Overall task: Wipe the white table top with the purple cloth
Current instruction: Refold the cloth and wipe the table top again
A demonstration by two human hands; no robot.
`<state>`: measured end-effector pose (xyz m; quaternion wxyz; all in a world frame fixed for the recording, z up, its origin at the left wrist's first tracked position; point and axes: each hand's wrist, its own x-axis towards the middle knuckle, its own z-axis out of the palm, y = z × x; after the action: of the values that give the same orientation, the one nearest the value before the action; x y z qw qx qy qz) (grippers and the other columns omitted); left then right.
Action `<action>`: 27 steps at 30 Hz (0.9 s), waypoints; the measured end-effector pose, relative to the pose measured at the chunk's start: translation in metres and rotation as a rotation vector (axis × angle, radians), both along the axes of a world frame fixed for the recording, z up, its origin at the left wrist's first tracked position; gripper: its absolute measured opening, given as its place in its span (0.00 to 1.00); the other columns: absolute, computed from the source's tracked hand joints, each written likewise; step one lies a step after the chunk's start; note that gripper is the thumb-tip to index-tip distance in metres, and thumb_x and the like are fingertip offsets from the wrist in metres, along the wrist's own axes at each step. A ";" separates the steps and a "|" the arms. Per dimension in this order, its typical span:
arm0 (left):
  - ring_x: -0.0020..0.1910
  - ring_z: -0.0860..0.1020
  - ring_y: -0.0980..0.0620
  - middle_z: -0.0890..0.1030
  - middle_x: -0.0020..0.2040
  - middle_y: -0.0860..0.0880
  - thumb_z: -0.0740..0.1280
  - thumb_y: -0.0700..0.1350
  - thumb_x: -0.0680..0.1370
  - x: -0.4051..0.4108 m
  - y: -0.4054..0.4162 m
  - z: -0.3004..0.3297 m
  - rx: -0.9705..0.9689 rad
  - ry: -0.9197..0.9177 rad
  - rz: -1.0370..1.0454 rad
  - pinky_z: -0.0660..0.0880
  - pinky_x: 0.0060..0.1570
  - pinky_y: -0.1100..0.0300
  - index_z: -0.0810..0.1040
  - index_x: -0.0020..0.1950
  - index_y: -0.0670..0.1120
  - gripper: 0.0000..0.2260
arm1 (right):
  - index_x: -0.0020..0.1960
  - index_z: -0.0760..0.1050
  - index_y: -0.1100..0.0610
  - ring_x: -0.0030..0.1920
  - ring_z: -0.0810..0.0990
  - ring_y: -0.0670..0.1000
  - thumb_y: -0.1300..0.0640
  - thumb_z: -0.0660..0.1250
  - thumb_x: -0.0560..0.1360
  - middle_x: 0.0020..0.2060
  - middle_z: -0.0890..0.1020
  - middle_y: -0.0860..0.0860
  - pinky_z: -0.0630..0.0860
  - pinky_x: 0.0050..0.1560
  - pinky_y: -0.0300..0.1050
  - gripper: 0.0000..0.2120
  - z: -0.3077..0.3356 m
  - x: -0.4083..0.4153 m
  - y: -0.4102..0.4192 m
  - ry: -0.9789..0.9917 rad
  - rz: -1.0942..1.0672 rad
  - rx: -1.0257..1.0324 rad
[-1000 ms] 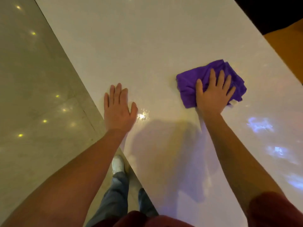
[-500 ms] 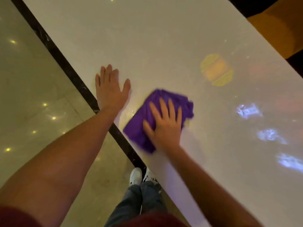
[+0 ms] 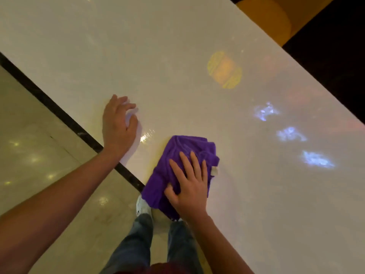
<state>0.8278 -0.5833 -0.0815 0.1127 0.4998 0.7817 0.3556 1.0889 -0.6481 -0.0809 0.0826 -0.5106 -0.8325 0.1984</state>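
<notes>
The glossy white table top (image 3: 158,56) runs diagonally across the view. A crumpled purple cloth (image 3: 183,153) lies at the table's near edge, partly hanging over it. My right hand (image 3: 189,186) presses flat on the cloth, fingers spread, thumb tucked against a fold. My left hand (image 3: 118,125) rests on the bare table to the left of the cloth, close to the edge, fingers slightly curled and holding nothing.
A dark strip (image 3: 49,103) borders the table's near edge above a shiny tiled floor (image 3: 39,165). My legs and a white shoe (image 3: 143,207) stand beside the edge. An orange seat (image 3: 276,20) sits beyond the far edge. Coloured light reflections dot the table's right side.
My right hand has dragged the cloth from the middle of the table toward the near edge, then a little rightward along it. My left hand's fingers have curled from flat.
</notes>
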 end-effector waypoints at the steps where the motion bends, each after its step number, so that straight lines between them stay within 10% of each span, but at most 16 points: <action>1: 0.77 0.67 0.34 0.78 0.69 0.38 0.65 0.37 0.79 0.023 -0.002 -0.001 -0.001 0.025 -0.071 0.63 0.75 0.38 0.81 0.62 0.36 0.13 | 0.78 0.71 0.45 0.85 0.57 0.54 0.44 0.67 0.75 0.82 0.66 0.47 0.53 0.82 0.69 0.31 0.003 0.031 -0.001 -0.011 -0.009 0.011; 6: 0.78 0.65 0.35 0.76 0.71 0.40 0.67 0.40 0.77 0.137 0.025 0.005 -0.043 0.155 -0.395 0.59 0.75 0.34 0.82 0.61 0.40 0.13 | 0.76 0.76 0.51 0.81 0.65 0.62 0.44 0.63 0.75 0.78 0.73 0.55 0.56 0.81 0.68 0.31 0.006 0.119 0.138 -0.075 -0.252 0.118; 12: 0.84 0.53 0.42 0.59 0.83 0.44 0.54 0.53 0.84 0.214 0.063 -0.005 -0.424 0.352 -0.116 0.47 0.81 0.41 0.63 0.81 0.45 0.26 | 0.82 0.65 0.46 0.85 0.55 0.57 0.38 0.56 0.79 0.84 0.63 0.51 0.47 0.84 0.62 0.33 -0.002 0.173 0.275 -0.132 -0.351 0.081; 20: 0.83 0.54 0.41 0.60 0.83 0.44 0.52 0.53 0.83 0.231 0.065 -0.012 -0.437 0.442 -0.064 0.49 0.81 0.40 0.64 0.80 0.44 0.27 | 0.77 0.74 0.54 0.82 0.64 0.65 0.46 0.64 0.79 0.80 0.70 0.58 0.58 0.80 0.70 0.28 -0.004 0.296 0.050 -0.125 -0.476 0.159; 27: 0.83 0.56 0.40 0.62 0.82 0.43 0.53 0.53 0.82 0.236 0.069 -0.012 -0.410 0.472 -0.035 0.50 0.81 0.40 0.65 0.78 0.43 0.27 | 0.75 0.77 0.49 0.81 0.64 0.65 0.43 0.70 0.74 0.78 0.73 0.57 0.59 0.79 0.73 0.29 -0.007 0.240 -0.069 -0.045 -0.209 0.063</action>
<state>1.0643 -0.5138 -0.0930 0.0326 0.5489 0.8329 0.0629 1.3285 -0.7174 -0.0881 0.1002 -0.5963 -0.7820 0.1511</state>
